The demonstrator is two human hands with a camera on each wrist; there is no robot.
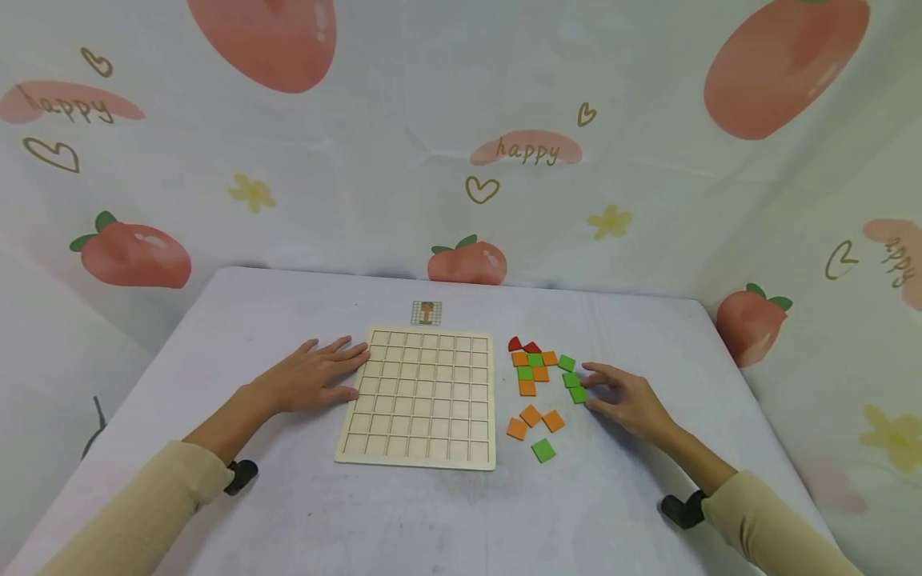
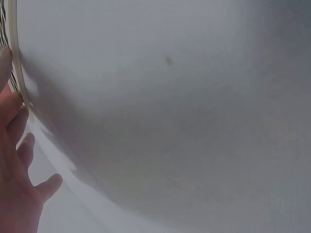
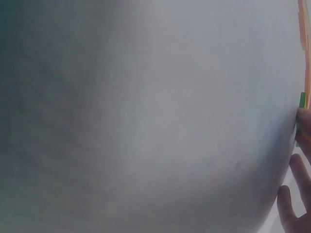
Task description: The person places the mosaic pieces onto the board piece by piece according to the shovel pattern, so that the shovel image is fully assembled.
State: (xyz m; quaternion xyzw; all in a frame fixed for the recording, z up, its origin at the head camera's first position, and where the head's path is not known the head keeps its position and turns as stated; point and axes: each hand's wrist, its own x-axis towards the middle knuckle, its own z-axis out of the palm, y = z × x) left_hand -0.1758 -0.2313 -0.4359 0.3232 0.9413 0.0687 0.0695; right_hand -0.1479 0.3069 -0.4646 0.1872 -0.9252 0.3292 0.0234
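Observation:
A pale wooden board [image 1: 419, 386] with a grid of square recesses lies flat on the table. My left hand [image 1: 310, 379] has its fingers spread, with fingertips and thumb at the board's left edge. To the right of the board, my right hand [image 1: 635, 404] reaches in with fingers loosely bent. Its fingertips and thumb are right at the lower green square tile [image 1: 579, 395]. Another green tile [image 1: 571, 380] adjoins that one, and a third green tile [image 1: 567, 363] lies just above. In the right wrist view, a sliver of green tile [image 3: 302, 100] shows beside the fingertips.
Orange and green tiles [image 1: 541, 374] lie clustered right of the board, with two red pieces [image 1: 515, 344] above them. Several loose orange tiles [image 1: 531, 415] and a green tile [image 1: 543, 450] lie lower. A small pattern card [image 1: 426, 313] sits behind the board. A printed curtain [image 1: 403, 120] hangs behind.

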